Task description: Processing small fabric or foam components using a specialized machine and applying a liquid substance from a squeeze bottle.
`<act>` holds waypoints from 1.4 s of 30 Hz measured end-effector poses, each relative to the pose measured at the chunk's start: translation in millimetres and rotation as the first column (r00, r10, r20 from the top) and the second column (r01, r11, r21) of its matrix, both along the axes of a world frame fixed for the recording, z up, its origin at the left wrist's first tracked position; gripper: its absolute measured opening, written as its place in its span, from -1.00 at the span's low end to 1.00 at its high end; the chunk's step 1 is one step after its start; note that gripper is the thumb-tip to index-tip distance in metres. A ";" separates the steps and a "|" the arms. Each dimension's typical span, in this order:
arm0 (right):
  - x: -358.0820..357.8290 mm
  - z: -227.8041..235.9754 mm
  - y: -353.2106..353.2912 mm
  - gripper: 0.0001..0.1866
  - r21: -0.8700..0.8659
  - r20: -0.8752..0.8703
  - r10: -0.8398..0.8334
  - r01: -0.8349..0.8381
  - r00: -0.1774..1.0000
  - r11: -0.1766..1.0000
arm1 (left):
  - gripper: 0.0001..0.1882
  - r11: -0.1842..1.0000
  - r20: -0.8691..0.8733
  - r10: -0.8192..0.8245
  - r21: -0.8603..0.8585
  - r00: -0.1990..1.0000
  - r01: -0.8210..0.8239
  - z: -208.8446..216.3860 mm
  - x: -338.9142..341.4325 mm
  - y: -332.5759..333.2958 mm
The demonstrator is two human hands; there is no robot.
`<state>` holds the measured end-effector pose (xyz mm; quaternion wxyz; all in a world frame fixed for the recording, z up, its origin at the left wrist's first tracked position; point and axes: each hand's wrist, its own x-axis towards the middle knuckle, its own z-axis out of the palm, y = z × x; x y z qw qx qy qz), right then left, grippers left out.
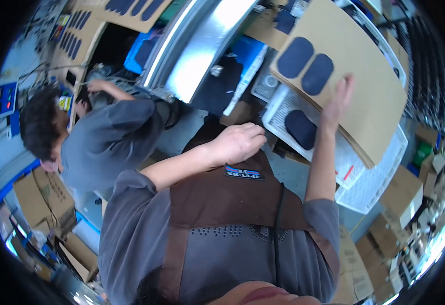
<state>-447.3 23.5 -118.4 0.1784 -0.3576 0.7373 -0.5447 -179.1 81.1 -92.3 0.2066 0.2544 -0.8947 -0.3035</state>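
My right hand (338,101) is over a stack of brown boards (367,96), its fingers stretched out and nothing visible in them. Just left of it on the top board lie two dark blue oval pads, the nearer one (317,74) beside the larger one (295,57). A third dark rounded pad (301,129) rests lower, on a white perforated tray (276,116) that sticks out from under the boards. My left hand (240,144) is held in front of my brown apron (222,201) with its fingers curled; whatever may be inside them is hidden.
A co-worker in a grey shirt (108,140) bends over a bench at the left. Between us runs a shiny metal machine surface (197,51), with a blue bin (248,51) beside it. Cardboard boxes (398,195) stand at the right. A red stick-like item (348,172) lies on the tray.
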 end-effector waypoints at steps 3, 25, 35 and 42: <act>14.0 29.1 45.0 -0.67 0.086 -0.057 0.178 -0.173 0.982 0.981 | -0.96 0.992 -0.041 0.095 -0.075 0.995 -0.098 -7.9 -0.4 7.6; -17.3 -13.5 146.6 -0.81 0.170 -0.236 0.154 -0.115 0.959 0.979 | -0.86 0.985 -0.189 0.169 0.057 0.967 -0.161 -16.5 -33.3 8.3; 15.0 25.3 114.8 -0.66 -0.193 0.809 0.461 -0.577 0.363 0.793 | -0.65 0.512 -0.238 0.412 0.859 0.879 -0.007 35.1 -39.8 -25.8; 74.0 64.2 83.2 -0.59 -0.285 0.916 0.382 -0.469 0.124 0.836 | -0.78 0.703 -0.236 0.535 0.657 0.811 -0.273 58.7 -1.0 -48.4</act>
